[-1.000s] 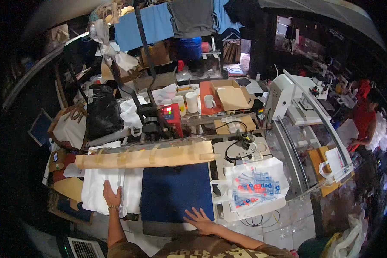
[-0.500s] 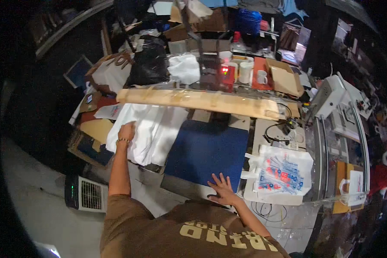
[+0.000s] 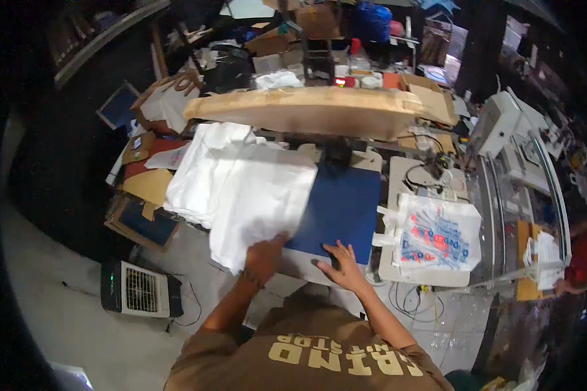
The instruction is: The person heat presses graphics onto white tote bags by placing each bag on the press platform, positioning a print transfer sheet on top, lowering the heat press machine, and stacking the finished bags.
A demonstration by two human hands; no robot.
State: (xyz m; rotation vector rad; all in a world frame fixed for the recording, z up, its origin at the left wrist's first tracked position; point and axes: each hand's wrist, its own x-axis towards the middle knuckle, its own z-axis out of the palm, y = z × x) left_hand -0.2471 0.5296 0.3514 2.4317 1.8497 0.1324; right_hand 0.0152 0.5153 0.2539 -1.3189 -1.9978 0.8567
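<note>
My left hand (image 3: pixel 264 258), with a beaded bracelet at the wrist, is closed on the near edge of a plain white fabric sheet (image 3: pixel 261 195). The sheet stretches from the white stack (image 3: pixel 202 176) on the left over the left part of a blue board (image 3: pixel 346 208). My right hand (image 3: pixel 343 264) rests on the near right edge of that board, fingers spread. Something small and dark shows beside its palm; I cannot make out what. To the right, a white bag (image 3: pixel 434 234) with red and blue print lies on a pale platen (image 3: pixel 398 270).
A long wooden-edged frame (image 3: pixel 300 107) hangs tilted behind the board. Cables (image 3: pixel 430 153) lie at its right. Metal rails (image 3: pixel 496 208) stand farther right, with another person's red sleeve (image 3: pixel 584 260) beyond. An air cooler (image 3: pixel 140 290) stands on the floor at left.
My left hand has moved right and nearer, drawing a white fabric sheet from the stack partly over the blue board. My right hand stays at the board's near edge. The frame shows more underside.
</note>
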